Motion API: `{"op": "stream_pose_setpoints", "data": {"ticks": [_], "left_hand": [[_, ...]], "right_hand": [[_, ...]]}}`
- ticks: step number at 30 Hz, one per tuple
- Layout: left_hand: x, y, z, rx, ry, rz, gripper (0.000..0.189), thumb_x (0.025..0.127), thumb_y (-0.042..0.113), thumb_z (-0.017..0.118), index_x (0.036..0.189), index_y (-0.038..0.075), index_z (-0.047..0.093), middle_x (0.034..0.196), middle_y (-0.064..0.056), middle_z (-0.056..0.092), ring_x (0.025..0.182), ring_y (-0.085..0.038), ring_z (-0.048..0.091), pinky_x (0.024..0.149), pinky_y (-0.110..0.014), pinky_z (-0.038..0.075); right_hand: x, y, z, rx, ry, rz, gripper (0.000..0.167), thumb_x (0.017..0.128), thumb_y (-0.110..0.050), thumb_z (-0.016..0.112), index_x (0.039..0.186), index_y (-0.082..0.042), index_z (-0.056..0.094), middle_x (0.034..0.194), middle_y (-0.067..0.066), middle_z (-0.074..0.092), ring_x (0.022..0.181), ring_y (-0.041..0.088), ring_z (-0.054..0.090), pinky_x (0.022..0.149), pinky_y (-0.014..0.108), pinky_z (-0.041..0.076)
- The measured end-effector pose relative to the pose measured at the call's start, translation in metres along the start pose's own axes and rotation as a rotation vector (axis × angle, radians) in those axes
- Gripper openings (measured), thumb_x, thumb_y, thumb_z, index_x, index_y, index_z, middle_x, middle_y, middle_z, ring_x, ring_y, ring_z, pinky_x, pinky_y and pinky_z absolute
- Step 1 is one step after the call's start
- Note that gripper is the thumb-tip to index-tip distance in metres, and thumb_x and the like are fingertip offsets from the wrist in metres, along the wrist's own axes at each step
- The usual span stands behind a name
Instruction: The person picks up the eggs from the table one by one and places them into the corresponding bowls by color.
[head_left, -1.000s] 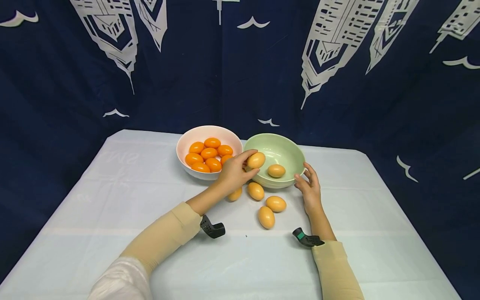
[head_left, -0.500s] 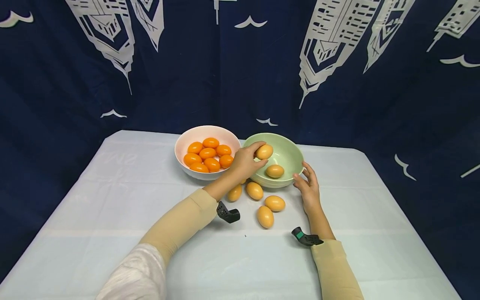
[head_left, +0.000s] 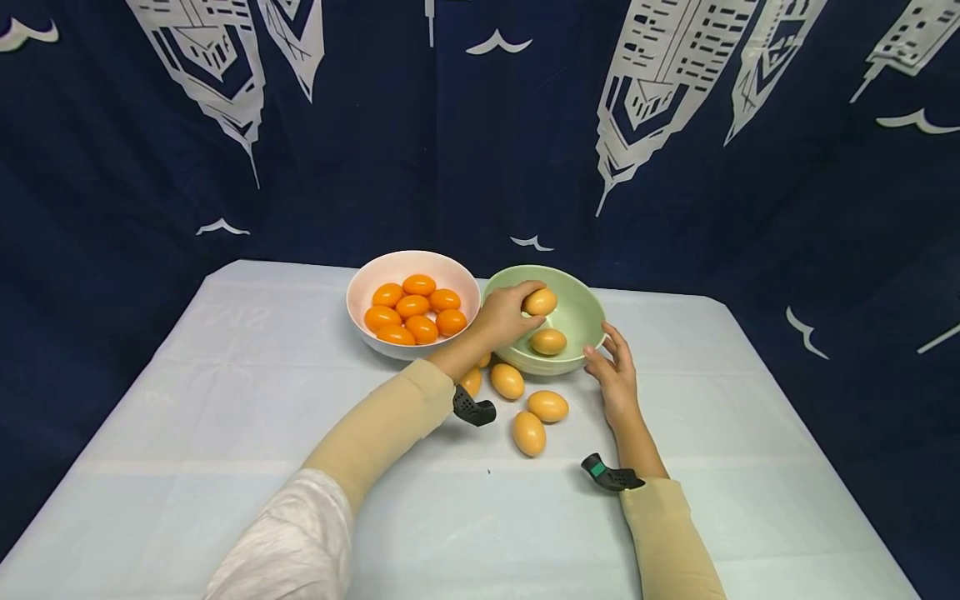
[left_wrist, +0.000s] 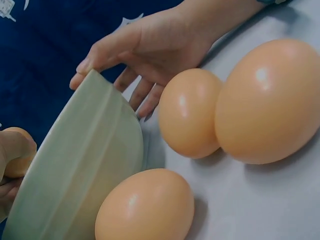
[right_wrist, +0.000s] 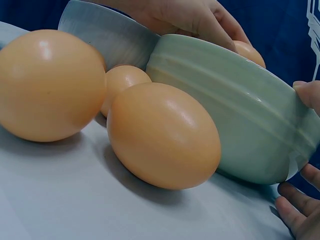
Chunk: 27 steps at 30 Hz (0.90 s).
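1. A person's left hand grasps a tan egg between thumb and fingers, over the inside of a green bowl. The right wrist view shows that egg above the rim; the pinch at its side seems chosen to leave the egg's underside free.

2. The right hand grips the near right edge of the green bowl, thumb at the rim and other fingers spread low along the outer wall, probably to keep the light-looking dish from sliding or tipping.

3. A second egg lies on its side inside the green bowl, near the front wall, where the curve likely lets it settle.

4. Beside it, at the person's left, a pink bowl holds at least eight glossy orange ovals, lying close together; the two colors appear to be kept apart by dish. Whether the bowls touch is hidden by the left hand.

5. Five more tan eggs lie loose in front of the bowls, on the white tablecloth, some partly behind the left wrist, all seemingly within easy reach.

6. A navy curtain with white building prints hangs behind.
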<state>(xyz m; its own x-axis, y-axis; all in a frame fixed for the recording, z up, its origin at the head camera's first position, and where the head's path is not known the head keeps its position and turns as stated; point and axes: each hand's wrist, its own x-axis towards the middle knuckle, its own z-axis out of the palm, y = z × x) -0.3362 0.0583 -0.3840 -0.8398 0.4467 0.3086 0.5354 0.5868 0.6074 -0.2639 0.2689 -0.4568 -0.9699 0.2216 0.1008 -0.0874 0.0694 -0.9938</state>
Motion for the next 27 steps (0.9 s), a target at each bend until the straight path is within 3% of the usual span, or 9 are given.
{"op": "stream_pose_setpoints", "data": {"ticks": [11,20,27], "left_hand": [[0.016,-0.006,0.007,0.12,-0.098,-0.071,0.055,0.09,0.019,0.071,0.141,0.012,0.052,0.128,-0.006,0.063,0.112,-0.019,0.059,0.101,-0.029,0.042],[0.024,-0.006,0.005,0.215,-0.287,-0.12,0.051,0.086,0.017,0.07,0.135,0.015,0.058,0.126,-0.003,0.063,0.115,-0.022,0.055,0.101,-0.033,0.041],[0.026,-0.005,0.003,0.248,-0.387,-0.147,0.05,0.083,0.011,0.071,0.132,0.015,0.06,0.124,-0.005,0.063,0.113,-0.022,0.052,0.099,-0.032,0.041]], "right_hand": [[-0.001,0.001,0.001,0.007,0.008,-0.007,0.06,0.097,-0.021,0.061,0.151,-0.02,0.035,0.15,0.012,0.035,0.112,0.014,0.048,0.084,0.022,0.047],[-0.002,-0.001,0.001,0.03,0.004,-0.008,0.059,0.097,-0.017,0.059,0.151,-0.017,0.035,0.148,0.012,0.037,0.109,0.014,0.05,0.084,0.022,0.047],[-0.002,-0.001,0.001,0.027,0.003,-0.015,0.059,0.098,-0.017,0.059,0.151,-0.017,0.034,0.149,0.011,0.036,0.111,0.015,0.049,0.085,0.023,0.047]]}}
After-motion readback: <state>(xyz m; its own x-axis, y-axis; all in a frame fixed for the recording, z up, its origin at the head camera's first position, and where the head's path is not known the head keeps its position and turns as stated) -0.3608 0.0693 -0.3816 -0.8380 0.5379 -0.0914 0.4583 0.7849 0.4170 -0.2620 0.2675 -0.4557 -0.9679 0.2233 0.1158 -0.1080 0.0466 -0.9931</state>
